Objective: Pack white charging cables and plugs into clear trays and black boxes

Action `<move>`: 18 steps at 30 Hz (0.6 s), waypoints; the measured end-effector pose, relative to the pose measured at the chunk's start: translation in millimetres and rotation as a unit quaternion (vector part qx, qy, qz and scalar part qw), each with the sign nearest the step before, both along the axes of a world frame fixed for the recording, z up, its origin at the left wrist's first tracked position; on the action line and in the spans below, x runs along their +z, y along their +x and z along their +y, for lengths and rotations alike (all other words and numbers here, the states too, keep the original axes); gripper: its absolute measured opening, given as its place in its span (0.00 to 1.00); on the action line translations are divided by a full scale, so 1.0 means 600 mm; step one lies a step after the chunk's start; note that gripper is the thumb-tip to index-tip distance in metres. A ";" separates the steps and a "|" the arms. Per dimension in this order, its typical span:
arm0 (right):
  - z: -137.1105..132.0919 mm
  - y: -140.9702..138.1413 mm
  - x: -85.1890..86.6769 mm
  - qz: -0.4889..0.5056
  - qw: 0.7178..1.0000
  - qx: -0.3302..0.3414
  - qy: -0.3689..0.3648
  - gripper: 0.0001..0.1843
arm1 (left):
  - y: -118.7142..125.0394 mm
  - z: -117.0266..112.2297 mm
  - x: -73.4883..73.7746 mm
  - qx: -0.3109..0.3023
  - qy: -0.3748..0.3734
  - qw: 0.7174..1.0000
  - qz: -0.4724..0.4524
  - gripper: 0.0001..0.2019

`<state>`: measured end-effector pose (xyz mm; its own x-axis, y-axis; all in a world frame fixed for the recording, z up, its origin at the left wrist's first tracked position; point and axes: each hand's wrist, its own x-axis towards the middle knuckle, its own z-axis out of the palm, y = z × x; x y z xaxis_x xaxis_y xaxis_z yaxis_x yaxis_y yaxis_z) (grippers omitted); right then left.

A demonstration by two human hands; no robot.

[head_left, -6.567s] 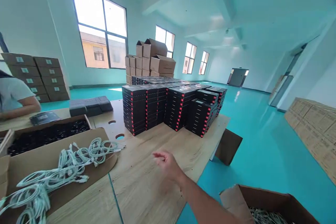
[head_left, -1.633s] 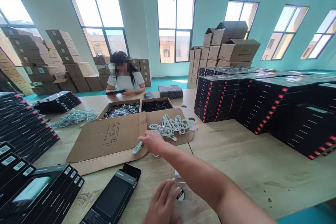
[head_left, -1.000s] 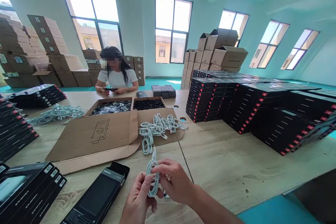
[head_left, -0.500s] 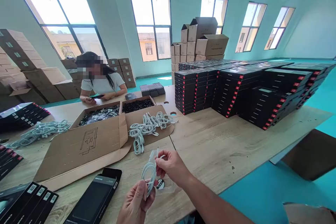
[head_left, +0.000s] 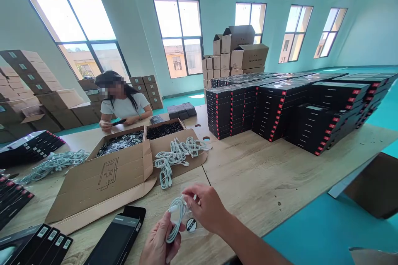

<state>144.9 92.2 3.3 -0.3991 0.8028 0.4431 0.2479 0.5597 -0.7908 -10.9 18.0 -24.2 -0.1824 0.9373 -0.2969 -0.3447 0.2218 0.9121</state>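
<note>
A coiled white cable is held up over the near part of the table. My left hand grips the coil from below, thumb on its left side. At the coil's upper right, my right hand pinches the cable near its end; the fingertips partly hide that end. Just below my right hand lies a clear plastic bag with a round black-and-white label. To the left of my hands an open black box rests on the table with its end flap up.
More coiled white cables lie on a cardboard flap ahead. An open carton holds small dark parts. Stacked black boxes stand at the right. A co-worker sits across the table, near more cables at the left.
The cable's loose ends, which stuck up above the coil, are now down against it. My right hand has come slightly lower, and the view has tilted a little upward.
</note>
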 end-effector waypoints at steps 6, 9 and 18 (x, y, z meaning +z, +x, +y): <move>-0.007 -0.012 -0.001 0.060 0.995 0.076 0.017 0.03 | -0.004 -0.002 -0.004 -0.046 -0.003 0.999 0.011 0.25; -0.004 -0.017 -0.001 0.267 0.951 0.042 -0.150 0.13 | -0.007 -0.007 -0.004 -0.062 -0.004 0.998 -0.004 0.27; 0.018 0.006 -0.022 0.401 0.834 0.053 -0.374 0.30 | 0.000 -0.023 0.035 0.044 0.012 0.998 -0.051 0.28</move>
<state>148.8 103.1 -9.7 -0.3015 0.9534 -0.0079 -0.5490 -0.1804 -0.8161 -11.2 4.3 -3.5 -0.2340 0.9263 -0.2954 -0.4524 0.1652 0.8764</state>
